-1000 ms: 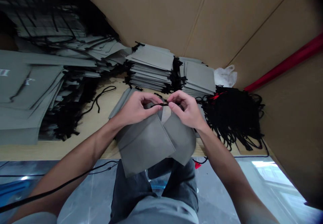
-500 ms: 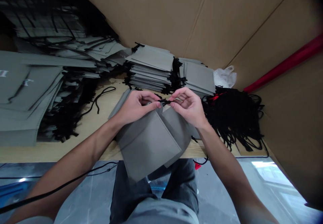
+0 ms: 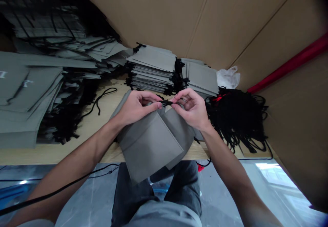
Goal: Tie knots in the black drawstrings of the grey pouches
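Black cord (image 3: pixel 167 103) is stretched between my two hands above the table. My left hand (image 3: pixel 139 107) is closed, thumb and forefinger pinching the cord's left side. From the right, my right hand (image 3: pixel 191 108) pinches the same cord, its other fingers curled. Beneath the hands lies a grey stitched pouch (image 3: pixel 151 145), its lower part hanging past the table's front edge. Another grey panel shows behind it on the right, and whether it belongs to the same piece I cannot tell. The exact shape of the cord between the fingertips is too small to make out.
Neat stacks of grey pouches (image 3: pixel 153 65) with black cord ends stand behind my hands. Larger piles of grey pouches (image 3: pixel 20 94) fill the left. A heap of black cords (image 3: pixel 238 117) lies right, near a clear plastic bag (image 3: pixel 229 77). Cardboard walls (image 3: pixel 164 18) enclose the back and right.
Both hands keep their pinch on the cord and have barely moved. The cord between the fingertips looks slightly more drawn out; the pouch has shifted a trace left.
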`<action>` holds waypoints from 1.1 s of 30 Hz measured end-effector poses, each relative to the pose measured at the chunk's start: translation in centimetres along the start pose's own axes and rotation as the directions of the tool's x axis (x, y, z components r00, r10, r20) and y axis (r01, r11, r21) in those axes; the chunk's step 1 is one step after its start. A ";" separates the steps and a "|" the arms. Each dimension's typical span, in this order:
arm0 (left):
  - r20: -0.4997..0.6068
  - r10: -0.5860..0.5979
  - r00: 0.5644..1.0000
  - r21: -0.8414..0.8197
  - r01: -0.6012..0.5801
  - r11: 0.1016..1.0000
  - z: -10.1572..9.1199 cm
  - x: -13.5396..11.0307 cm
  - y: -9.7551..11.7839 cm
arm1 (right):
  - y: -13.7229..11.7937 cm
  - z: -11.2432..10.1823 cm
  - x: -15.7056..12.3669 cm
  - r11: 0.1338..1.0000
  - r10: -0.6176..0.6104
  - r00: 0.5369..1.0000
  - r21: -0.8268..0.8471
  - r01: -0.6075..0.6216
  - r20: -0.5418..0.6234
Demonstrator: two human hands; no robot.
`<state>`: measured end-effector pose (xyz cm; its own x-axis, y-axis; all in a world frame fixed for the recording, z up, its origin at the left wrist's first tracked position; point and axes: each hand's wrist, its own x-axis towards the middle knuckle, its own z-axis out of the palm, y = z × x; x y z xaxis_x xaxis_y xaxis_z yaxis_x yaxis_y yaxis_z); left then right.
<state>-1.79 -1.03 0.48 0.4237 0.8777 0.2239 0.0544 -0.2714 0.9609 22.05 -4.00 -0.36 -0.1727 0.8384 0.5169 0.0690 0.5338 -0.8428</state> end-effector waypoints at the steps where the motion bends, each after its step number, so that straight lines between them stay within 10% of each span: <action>1: -0.002 -0.002 1.000 0.004 0.002 1.000 0.0 0.0 0.0 | 0.0 0.0 0.0 1.000 -0.002 1.000 0.011 0.002 0.002; 14: 0.025 0.050 0.998 0.000 -0.050 0.999 0.1 0.1 0.0 | -0.1 0.2 0.0 1.000 -0.020 1.000 -0.015 0.020 -0.004; 22: 0.034 0.067 0.997 -0.131 -0.062 0.990 0.4 0.2 -0.9 | -1.5 0.8 -0.7 0.901 -0.121 0.991 -0.414 0.132 0.052; 33: 0.000 0.096 0.995 -0.159 -0.095 0.983 1.1 0.4 -1.2 | -0.6 1.3 -0.9 0.819 -0.264 0.960 -0.504 0.275 0.095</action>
<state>-0.68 -0.78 -0.75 0.4271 0.8475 0.3152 -0.1306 -0.2871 0.9489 20.86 -5.23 -0.51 -0.2769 0.6532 0.7048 0.5041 0.7231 -0.4721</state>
